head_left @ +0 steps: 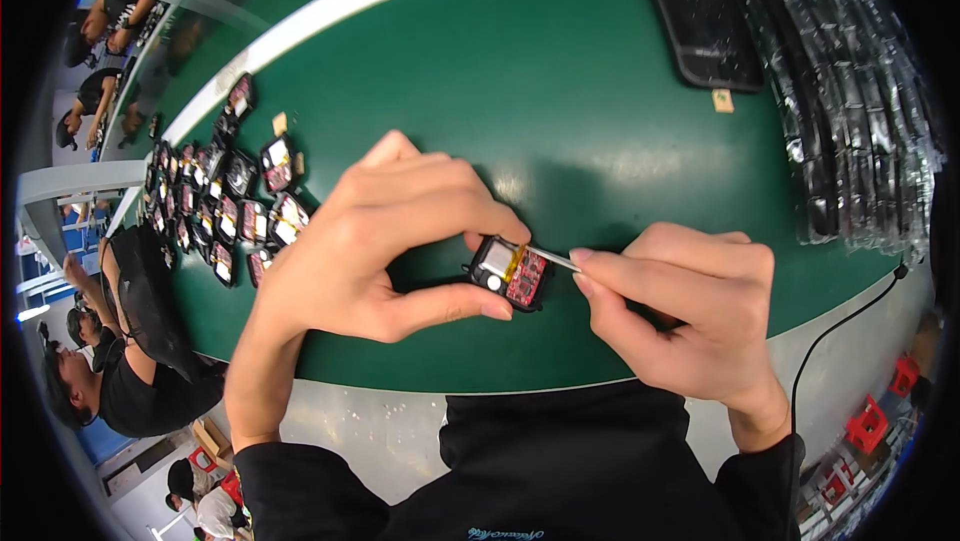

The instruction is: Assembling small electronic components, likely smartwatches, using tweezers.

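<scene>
Near the middle of the green surface (600,91), the left hand (370,241) pinches a small open electronic module (510,274) steady, so the right hand (690,311), its grip clenched on a thin metal tool (555,259), can reach the red board.

Head-worn, looking steeply down from close above onto the green counter (600,121), both hands (380,241) near frame centre; fisheye bending edges, rim perhaps too warped to judge.

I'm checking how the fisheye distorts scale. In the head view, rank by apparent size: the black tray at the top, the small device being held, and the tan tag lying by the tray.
1. black tray, clearly largest.
2. small device held by the left hand, though nearer the camera.
3. tan tag, smallest.
</scene>
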The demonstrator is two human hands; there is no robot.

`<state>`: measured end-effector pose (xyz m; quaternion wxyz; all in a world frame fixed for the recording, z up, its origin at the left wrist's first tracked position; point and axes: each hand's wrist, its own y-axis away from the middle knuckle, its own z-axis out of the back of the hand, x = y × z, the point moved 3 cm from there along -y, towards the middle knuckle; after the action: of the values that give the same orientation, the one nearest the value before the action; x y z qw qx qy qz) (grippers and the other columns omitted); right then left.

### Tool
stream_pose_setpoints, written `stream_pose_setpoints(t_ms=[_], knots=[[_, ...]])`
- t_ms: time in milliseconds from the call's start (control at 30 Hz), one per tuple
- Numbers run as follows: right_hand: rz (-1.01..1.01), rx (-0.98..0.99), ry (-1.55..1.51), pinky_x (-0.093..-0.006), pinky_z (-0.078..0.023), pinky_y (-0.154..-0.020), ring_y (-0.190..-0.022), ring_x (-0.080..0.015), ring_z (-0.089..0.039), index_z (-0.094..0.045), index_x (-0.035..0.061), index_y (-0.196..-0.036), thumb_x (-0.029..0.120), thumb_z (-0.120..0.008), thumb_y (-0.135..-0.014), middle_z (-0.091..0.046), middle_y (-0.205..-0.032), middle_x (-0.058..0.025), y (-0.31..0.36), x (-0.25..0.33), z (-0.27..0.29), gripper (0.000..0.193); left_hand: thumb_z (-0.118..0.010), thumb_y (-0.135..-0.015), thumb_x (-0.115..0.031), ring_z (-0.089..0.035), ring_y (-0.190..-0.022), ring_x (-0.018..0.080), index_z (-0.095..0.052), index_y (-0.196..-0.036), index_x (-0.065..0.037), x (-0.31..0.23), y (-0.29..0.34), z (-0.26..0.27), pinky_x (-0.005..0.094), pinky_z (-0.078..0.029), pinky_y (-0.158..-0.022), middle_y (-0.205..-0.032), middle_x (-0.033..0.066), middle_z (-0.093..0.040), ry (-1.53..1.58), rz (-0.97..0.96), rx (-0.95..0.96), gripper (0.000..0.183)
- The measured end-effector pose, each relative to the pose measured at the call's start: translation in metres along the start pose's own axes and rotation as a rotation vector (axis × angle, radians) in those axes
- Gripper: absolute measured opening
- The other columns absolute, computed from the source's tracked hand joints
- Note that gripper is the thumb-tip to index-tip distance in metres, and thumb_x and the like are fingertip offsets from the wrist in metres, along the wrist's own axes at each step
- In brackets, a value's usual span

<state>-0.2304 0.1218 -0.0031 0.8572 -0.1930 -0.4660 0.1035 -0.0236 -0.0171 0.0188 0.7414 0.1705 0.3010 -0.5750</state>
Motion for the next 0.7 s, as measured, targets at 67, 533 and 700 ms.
stream_pose_setpoints(t_ms=[67, 533, 700], knots=[[-0.002, -0.004, 0.002, -0.0321, -0.042, -0.045, -0.050, -0.0175, -0.057, -0.082, -0.0004, -0.097, -0.007, -0.085, -0.077, -0.062, -0.071, -0.0047, -0.002, 0.005, 0.010, 0.021, -0.101, -0.075, -0.029, -0.073, -0.085, 0.0184, -0.083, -0.112, -0.008, -0.003, -0.002, 0.004, 0.0355, -0.040, -0.081, -0.100, 0.0017, -0.081, 0.027, -0.026, -0.014, 0.047], [-0.111, -0.275, -0.150, -0.0340, -0.052, -0.054, -0.057, -0.0215, -0.065, -0.084, -0.0025, -0.104, 0.002, -0.084, -0.091, -0.071, -0.076, -0.0095, 0.017, 0.006, 0.023, 0.014, -0.102, -0.074, -0.019, -0.060, -0.071, 0.0126, -0.083, -0.117, -0.006, -0.012, -0.001, -0.001, 0.0276, -0.045, -0.066, -0.086, 0.0023, -0.071, 0.053, 0.088, -0.191, 0.049], [-0.112, -0.316, -0.158, -0.0363, -0.050, -0.053, -0.057, -0.0234, -0.065, -0.083, -0.0032, -0.105, 0.003, -0.082, -0.093, -0.069, -0.076, -0.0118, 0.014, 0.004, 0.022, 0.014, -0.099, -0.077, -0.017, -0.056, -0.069, 0.0112, -0.082, -0.116, -0.003, -0.025, -0.073, 0.047, 0.0285, -0.045, -0.064, -0.086, 0.0035, -0.071, 0.214, 0.014, -0.359, 0.045]])
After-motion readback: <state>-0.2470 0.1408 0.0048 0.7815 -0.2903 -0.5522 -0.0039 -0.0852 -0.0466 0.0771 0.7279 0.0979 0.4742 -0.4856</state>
